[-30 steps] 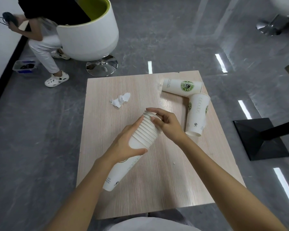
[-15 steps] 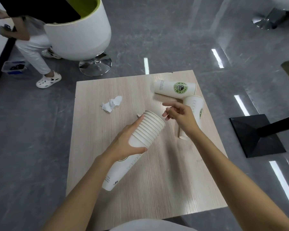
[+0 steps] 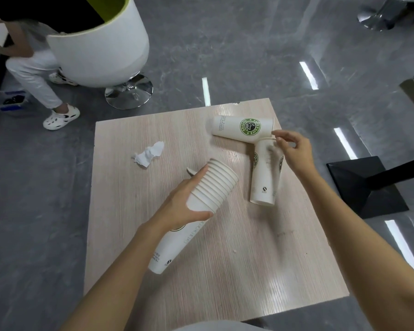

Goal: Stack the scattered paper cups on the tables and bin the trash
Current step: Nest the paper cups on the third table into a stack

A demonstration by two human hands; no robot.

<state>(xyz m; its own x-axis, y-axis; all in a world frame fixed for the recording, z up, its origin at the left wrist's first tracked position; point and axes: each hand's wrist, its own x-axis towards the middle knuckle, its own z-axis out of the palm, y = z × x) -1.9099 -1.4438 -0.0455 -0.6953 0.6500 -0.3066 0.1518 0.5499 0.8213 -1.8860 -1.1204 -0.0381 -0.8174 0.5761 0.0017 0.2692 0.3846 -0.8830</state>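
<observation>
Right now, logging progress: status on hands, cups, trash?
Left hand grips paper cup stack. Right hand pinches rim of near lying cup; second lying cup at its rim. Crumpled tissue on table, unbinned.

table (image 3: 249,271) | far cup (image 3: 243,129), lying | near cup (image 3: 264,182), lying, touching | crumpled tissue (image 3: 150,155)

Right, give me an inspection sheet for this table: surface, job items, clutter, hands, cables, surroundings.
Surface: wood-grain table, a few small specks.
Job items: cup stack held tilted; logo cup and second cup lie on their sides, far right.
Clutter: crumpled tissue, far left.
Hands: left hand grips the cup stack; right hand pinches the second cup's rim.
Cables: nothing seen.
Surroundings: white tub chair, a person beside it, black table base, grey floor.
</observation>
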